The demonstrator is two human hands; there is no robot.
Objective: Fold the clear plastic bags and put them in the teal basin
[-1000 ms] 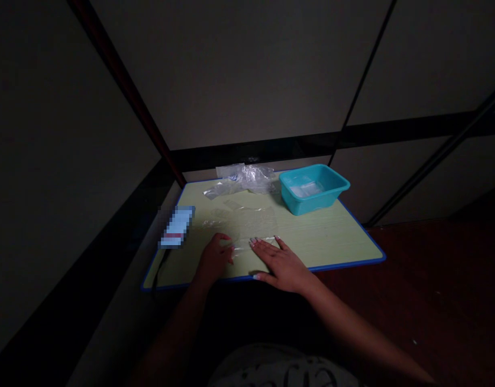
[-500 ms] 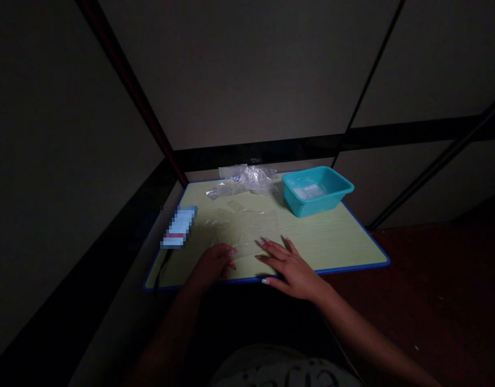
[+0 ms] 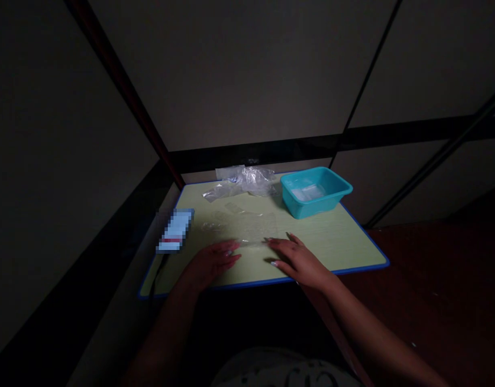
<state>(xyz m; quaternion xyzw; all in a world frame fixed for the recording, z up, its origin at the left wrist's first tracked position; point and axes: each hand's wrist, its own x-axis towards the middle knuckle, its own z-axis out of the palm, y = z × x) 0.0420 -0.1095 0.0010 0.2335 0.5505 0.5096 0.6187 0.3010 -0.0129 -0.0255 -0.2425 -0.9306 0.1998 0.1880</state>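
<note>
A clear plastic bag (image 3: 247, 227) lies flattened on the light wood-patterned table (image 3: 323, 247), its outline faint. At the bag's near left edge is my left hand (image 3: 209, 263), fingers stretched out and slightly blurred. My right hand (image 3: 306, 263) rests at the near right edge, fingers extended and thumb apart, fingertips on or beside the plastic. Neither hand grips anything that I can see. Behind the flat bag, crumpled clear plastic bags (image 3: 247, 180) lie heaped at the table's far edge.
A turquoise plastic basin (image 3: 317, 201) stands at the far right of the table with clear plastic (image 3: 309, 192) inside. A pixelated phone-like object (image 3: 175, 231) lies at the left edge, a dark cord (image 3: 156, 274) below it. Wall panels (image 3: 231, 80) rise behind the table.
Both hands have shifted a little away from me along the plastic, and my left fingers have straightened from a curl. The near edge of the bag now lies farther from me.
</note>
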